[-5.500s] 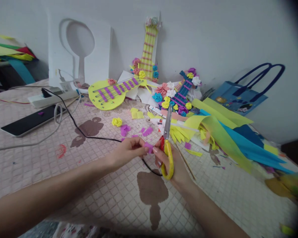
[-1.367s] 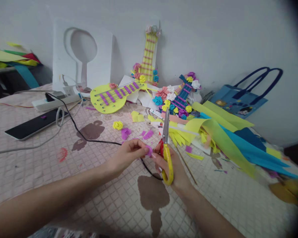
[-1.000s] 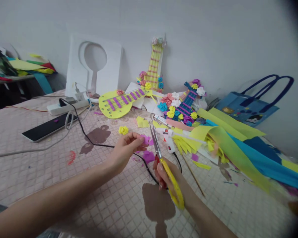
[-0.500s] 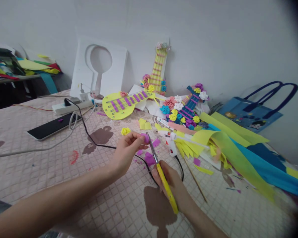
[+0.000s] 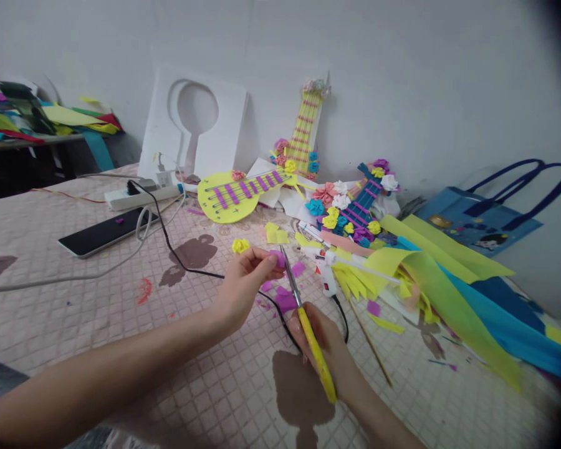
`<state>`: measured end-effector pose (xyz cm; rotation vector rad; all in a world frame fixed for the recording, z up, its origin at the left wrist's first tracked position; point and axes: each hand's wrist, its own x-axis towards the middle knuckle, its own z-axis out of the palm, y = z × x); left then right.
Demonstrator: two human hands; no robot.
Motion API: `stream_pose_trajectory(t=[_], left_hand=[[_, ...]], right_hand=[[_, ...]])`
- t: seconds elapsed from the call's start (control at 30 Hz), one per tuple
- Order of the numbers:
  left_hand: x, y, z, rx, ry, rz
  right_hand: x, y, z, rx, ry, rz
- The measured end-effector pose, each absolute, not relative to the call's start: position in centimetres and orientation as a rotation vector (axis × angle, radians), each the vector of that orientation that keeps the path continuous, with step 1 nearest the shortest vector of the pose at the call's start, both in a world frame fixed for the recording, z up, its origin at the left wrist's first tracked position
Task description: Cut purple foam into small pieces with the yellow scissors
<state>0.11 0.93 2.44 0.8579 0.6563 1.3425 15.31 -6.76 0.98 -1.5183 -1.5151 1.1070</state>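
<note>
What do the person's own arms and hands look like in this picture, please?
The left forearm and right forearm are bare, with no sleeve in view. Neither the left hand nor the right hand wears a glove. No watch or bracelet shows; rings can't be ruled out, as some fingers are hidden.

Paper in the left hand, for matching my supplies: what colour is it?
The paper is purple; the head view shows it best.
</note>
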Motion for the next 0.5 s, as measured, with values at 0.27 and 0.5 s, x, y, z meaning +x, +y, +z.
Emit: stream_pose_trajectory(t=[0.27, 0.5], left_hand=[[0.22, 0.69, 3.01, 0.826, 0.68, 1.348], [0.21, 0.78, 3.21, 0.813, 0.677, 1.341]], right_hand=[[15.15, -6.62, 1.1, -1.492, -1.49, 1.132], [15.24, -6.67, 0.79, -1.511, -1.495, 1.119]])
